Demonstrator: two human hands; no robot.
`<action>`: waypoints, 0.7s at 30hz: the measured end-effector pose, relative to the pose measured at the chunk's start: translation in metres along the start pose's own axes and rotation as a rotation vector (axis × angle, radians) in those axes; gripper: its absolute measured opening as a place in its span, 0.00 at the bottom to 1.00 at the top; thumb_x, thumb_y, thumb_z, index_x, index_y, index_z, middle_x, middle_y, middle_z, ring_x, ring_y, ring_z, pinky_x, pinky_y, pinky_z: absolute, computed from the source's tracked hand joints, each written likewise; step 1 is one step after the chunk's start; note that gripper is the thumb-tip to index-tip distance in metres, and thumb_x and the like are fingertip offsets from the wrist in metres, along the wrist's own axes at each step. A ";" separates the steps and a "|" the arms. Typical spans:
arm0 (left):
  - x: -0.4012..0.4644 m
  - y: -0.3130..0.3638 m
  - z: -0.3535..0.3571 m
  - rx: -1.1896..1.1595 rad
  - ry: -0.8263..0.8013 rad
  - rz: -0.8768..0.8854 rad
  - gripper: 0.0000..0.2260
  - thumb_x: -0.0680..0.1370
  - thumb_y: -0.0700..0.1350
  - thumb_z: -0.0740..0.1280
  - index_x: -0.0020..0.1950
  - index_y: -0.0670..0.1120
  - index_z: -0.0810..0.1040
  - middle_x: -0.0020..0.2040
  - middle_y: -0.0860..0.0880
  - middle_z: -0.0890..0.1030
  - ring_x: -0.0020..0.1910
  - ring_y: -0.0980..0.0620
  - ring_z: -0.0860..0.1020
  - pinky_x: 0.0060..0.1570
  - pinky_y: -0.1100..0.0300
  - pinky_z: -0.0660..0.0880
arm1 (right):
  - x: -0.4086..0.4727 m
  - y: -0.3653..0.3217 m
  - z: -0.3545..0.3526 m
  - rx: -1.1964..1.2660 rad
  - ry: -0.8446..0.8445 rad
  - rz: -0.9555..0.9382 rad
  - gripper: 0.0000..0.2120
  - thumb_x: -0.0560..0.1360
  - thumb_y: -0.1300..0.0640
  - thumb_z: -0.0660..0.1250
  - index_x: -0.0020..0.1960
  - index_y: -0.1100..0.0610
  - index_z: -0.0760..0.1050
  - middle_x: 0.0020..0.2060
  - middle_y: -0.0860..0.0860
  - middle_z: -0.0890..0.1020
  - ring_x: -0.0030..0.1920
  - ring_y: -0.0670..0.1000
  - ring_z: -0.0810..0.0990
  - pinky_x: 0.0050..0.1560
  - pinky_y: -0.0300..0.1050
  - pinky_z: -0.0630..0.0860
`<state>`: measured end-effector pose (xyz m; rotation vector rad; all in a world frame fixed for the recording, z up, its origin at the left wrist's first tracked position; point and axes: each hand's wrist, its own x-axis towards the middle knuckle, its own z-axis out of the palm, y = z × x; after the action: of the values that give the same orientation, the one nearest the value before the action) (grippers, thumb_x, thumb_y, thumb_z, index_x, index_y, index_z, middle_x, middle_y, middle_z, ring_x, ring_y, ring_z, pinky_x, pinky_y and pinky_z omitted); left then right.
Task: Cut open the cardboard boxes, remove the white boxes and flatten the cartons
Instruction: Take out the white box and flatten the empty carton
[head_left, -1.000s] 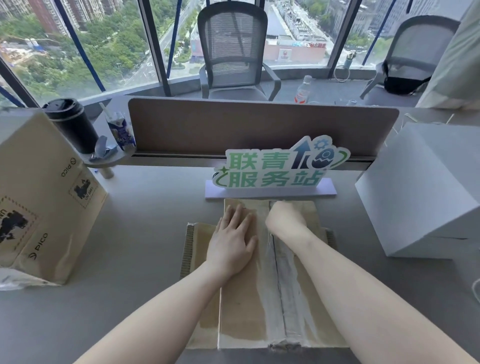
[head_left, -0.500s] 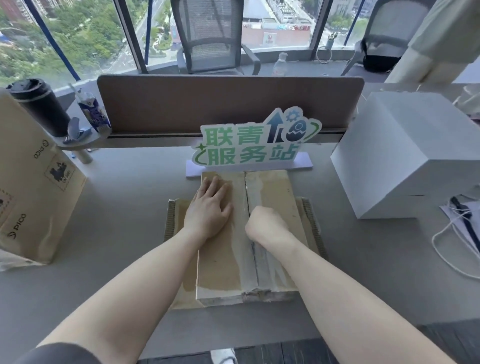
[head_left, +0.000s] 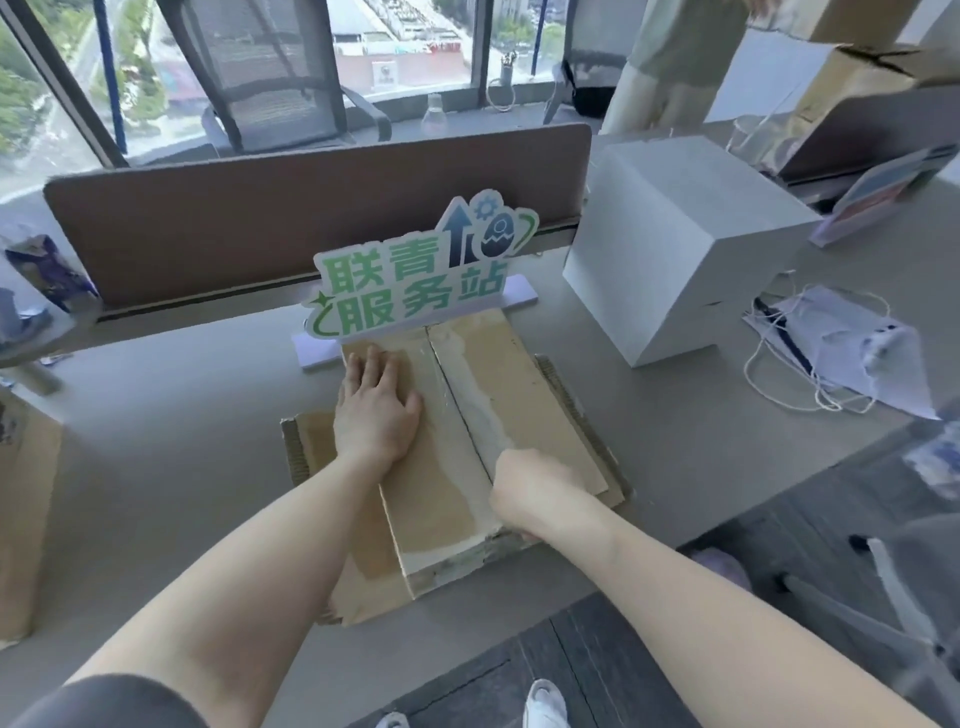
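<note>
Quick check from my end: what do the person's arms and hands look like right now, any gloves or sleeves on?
No gloves: the left hand and right hand are bare, with no rings, watch or bands visible. Both forearms are uncovered. A dark grey short sleeve shows at the left upper arm; the right arm shows no sleeve in view.

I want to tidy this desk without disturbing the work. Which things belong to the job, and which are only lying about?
Job: flattened carton, white box, left hand, right hand.

Lying about: green sign, face masks, drink carton.
</note>
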<state>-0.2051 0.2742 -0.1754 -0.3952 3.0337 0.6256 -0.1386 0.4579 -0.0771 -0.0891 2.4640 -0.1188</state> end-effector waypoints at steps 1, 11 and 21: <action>0.000 0.000 0.000 -0.005 0.000 0.006 0.28 0.80 0.56 0.53 0.80 0.51 0.54 0.81 0.52 0.47 0.79 0.49 0.43 0.77 0.49 0.50 | -0.005 0.001 0.002 -0.013 0.007 0.013 0.12 0.76 0.66 0.57 0.35 0.57 0.65 0.36 0.53 0.75 0.41 0.55 0.77 0.43 0.45 0.72; 0.001 -0.003 0.000 0.012 -0.024 0.027 0.29 0.79 0.55 0.50 0.80 0.50 0.53 0.81 0.50 0.47 0.79 0.47 0.42 0.77 0.47 0.44 | -0.044 0.001 0.020 -0.079 0.040 0.114 0.10 0.77 0.65 0.57 0.37 0.57 0.66 0.33 0.52 0.71 0.31 0.51 0.70 0.39 0.45 0.72; 0.001 -0.001 0.000 0.001 -0.034 0.014 0.29 0.80 0.57 0.51 0.80 0.50 0.53 0.81 0.52 0.47 0.79 0.47 0.42 0.77 0.47 0.43 | -0.059 0.019 0.042 0.037 0.111 0.147 0.06 0.77 0.63 0.57 0.45 0.57 0.72 0.45 0.56 0.77 0.45 0.58 0.77 0.44 0.45 0.71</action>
<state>-0.2056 0.2725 -0.1756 -0.3601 3.0065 0.6248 -0.0673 0.4801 -0.0757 0.1179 2.5675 -0.1081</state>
